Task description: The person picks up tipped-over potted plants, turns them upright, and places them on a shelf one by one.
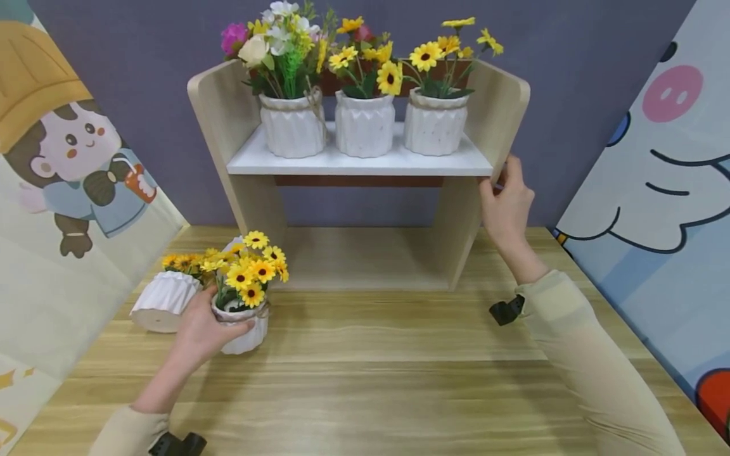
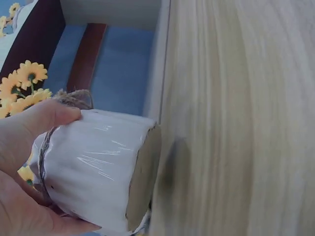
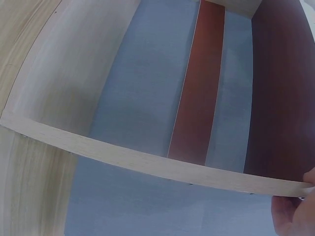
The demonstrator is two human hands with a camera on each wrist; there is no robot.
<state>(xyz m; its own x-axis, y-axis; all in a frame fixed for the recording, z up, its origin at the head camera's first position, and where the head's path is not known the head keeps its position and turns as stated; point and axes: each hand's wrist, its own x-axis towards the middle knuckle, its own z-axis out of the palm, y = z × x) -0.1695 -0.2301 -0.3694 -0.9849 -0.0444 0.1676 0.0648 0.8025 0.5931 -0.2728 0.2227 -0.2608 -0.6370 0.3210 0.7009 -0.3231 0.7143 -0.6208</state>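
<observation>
My left hand [image 1: 204, 324] grips a white ribbed flowerpot [image 1: 246, 335] of yellow daisy-like flowers [image 1: 251, 269] around its side, thumb in front. Twine circles its rim, and in the left wrist view the pot's bare underside [image 2: 145, 177] shows, with a shadow on the tabletop beside it. At the far right, my right hand [image 1: 507, 202] pinches the side panel of a two-tier wooden shelf [image 1: 467, 231] near the upper board. The right wrist view has the fingers [image 3: 283, 214] at the panel's front edge [image 3: 133, 158]; most of that hand is out of this view.
Three potted flower arrangements stand on the white upper board [image 1: 365, 166]: mixed blooms [image 1: 293, 126] at left, yellow ones in the middle [image 1: 365, 126] and at right [image 1: 436, 123]. Another white pot [image 1: 165, 301] lies tipped on the wooden table [image 1: 365, 392], left of my left hand.
</observation>
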